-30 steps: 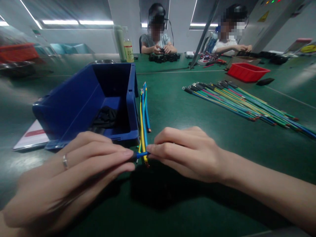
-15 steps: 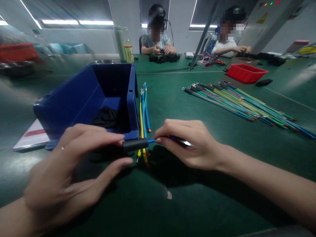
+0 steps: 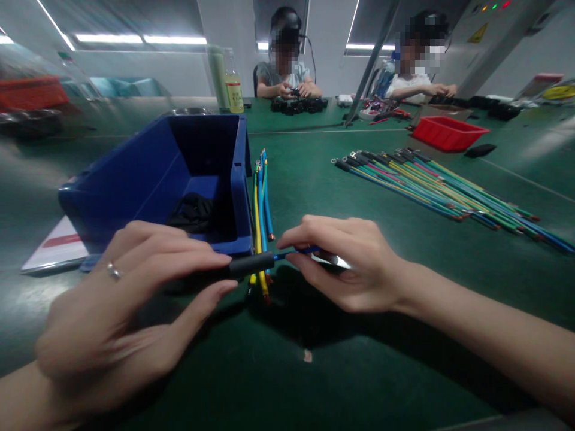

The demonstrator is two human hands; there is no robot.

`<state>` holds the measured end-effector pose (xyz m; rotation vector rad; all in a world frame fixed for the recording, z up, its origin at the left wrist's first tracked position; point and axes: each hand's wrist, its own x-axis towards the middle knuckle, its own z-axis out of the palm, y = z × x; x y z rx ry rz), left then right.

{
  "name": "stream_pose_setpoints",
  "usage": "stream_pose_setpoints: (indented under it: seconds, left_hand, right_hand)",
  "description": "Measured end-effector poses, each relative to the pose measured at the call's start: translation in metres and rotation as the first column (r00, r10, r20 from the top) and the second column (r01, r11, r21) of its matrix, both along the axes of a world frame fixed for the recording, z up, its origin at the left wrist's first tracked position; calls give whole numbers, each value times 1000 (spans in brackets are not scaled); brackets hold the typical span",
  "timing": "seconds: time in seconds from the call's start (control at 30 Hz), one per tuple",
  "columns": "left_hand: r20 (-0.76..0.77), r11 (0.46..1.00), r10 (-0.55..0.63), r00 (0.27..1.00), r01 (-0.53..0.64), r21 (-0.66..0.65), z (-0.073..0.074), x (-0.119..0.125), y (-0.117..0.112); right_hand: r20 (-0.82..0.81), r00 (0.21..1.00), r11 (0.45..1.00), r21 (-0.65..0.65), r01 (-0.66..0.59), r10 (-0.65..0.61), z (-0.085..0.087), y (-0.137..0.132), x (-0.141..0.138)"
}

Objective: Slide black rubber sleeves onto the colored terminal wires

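Observation:
My left hand [image 3: 135, 305] pinches a black sleeve [image 3: 252, 264] between thumb and fingertips, and the sleeve lies nearly level above the table. From its right end runs a thin blue wire [image 3: 282, 256], gripped between the thumb and index finger of my right hand [image 3: 345, 260]. A shiny metal piece [image 3: 331, 258] shows inside the right hand; its kind is hidden by the fingers. Just behind the sleeve, a small bundle of yellow, green and blue wires [image 3: 265, 203] lies on the green table, beside the blue bin [image 3: 121, 179].
Black pieces [image 3: 193, 212] lie in the blue bin. Many wires with black sleeves and ring lugs [image 3: 431, 185] are spread at the right. Behind them stands a red tray [image 3: 449, 133]. Two people [image 3: 287, 72] sit across the table, near a bottle [image 3: 234, 93].
My left thumb and fingers have closed in on the black sleeve, which now reaches further between them and has shifted slightly right. The right hand has hardly moved.

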<state>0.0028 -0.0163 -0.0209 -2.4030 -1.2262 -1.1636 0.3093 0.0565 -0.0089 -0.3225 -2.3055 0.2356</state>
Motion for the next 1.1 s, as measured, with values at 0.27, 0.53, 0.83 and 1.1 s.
stream_pose_setpoints:
  seconds: [0.27,0.53,0.83,1.1]
  left_hand:
    - [-72,999,-31,997,32,14,-1,2,0]
    - [-123,998,-62,990,66,25,-6,-2,0]
    - [-120,999,-46,992,47,12,-4,-7,1]
    - [-176,999,-32,984,36,18,2,-6,-1]
  right_hand:
    - [5,1000,999,45,-27,26,-3,-2,-2]
    - [68,997,996,82,-27,22,-2,0,0]
    - [93,996,998,62,-16,10,-1,0,0]
    - [94,995,998,55,-21,16,0,1,1]
